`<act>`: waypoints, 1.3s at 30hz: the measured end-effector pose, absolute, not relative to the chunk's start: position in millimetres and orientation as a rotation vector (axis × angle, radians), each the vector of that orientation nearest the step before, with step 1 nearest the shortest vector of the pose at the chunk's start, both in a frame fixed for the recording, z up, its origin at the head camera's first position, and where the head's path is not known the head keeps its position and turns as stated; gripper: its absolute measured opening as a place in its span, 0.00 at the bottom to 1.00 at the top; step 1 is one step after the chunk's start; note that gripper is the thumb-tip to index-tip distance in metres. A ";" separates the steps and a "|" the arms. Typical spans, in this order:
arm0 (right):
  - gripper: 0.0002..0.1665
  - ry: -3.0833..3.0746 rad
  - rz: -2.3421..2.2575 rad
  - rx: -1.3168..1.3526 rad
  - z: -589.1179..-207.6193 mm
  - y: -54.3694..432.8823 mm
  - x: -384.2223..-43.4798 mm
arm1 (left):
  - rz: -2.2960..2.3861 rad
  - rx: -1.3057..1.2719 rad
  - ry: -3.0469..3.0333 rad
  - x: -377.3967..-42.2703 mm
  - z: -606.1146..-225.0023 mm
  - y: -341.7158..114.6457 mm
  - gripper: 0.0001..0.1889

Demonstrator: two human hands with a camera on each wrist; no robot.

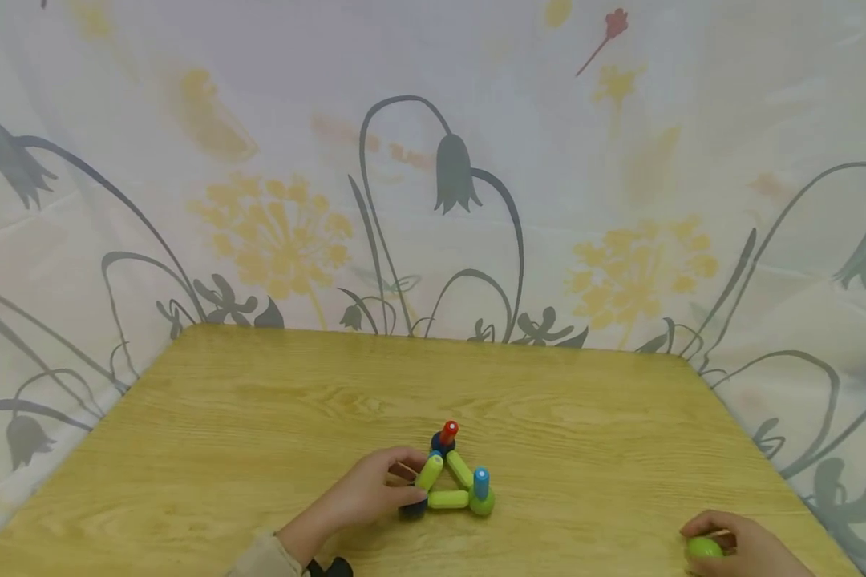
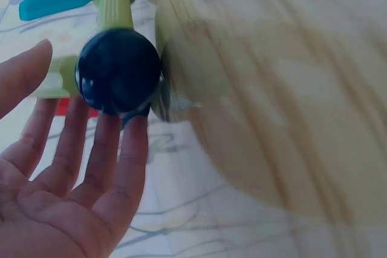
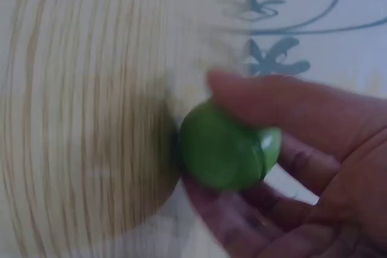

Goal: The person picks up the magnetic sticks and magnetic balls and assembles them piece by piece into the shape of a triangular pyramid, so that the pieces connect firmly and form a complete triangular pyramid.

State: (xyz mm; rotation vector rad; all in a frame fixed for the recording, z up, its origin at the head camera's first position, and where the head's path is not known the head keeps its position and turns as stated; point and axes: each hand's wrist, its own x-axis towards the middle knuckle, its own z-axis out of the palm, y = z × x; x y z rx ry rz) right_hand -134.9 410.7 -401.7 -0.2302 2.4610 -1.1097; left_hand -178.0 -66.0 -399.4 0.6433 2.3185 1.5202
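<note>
On the wooden table stands a triangular frame of toy rods and balls. Yellow-green rods (image 1: 449, 500) join a green corner ball (image 1: 482, 502) and two dark blue balls. A blue rod (image 1: 481, 481) rises from the green corner and a red rod (image 1: 449, 433) from the far one. My left hand (image 1: 364, 493) is at the near-left dark blue ball (image 2: 118, 70), extended fingertips against its far side in the left wrist view, thumb apart from it. Far to the right, my right hand (image 1: 746, 549) pinches a loose green ball (image 3: 221, 146) between thumb and fingers.
Black rounded objects (image 1: 332, 567) lie at the table's near edge, below the left sleeve (image 1: 263, 558). The wooden table (image 1: 296, 401) reaches back to a flower-patterned curtain (image 1: 418, 240), which also hangs along both sides.
</note>
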 end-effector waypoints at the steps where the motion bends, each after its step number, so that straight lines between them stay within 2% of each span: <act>1: 0.23 2.463 -1.128 -0.226 -401.8 404.7 -135.2 | 1.527 0.645 2.317 -178.1 -398.8 -65.1 0.18; 10: 0.28 2.537 -1.371 -0.301 -391.7 311.1 -149.1 | 1.508 0.677 2.367 -179.6 -398.1 -59.8 0.14; 24: 0.19 2.541 -1.708 -0.725 -367.1 195.1 -184.6 | 1.482 0.734 2.412 -179.6 -398.9 -61.1 0.13; 32: 0.20 2.461 -1.692 -0.879 -369.1 162.9 -219.3 | 1.490 0.720 2.392 -179.2 -398.7 -60.2 0.15; 39: 0.26 2.394 -1.557 -0.959 -371.2 169.6 -223.6 | 1.490 0.656 2.417 -179.5 -396.1 -55.3 0.15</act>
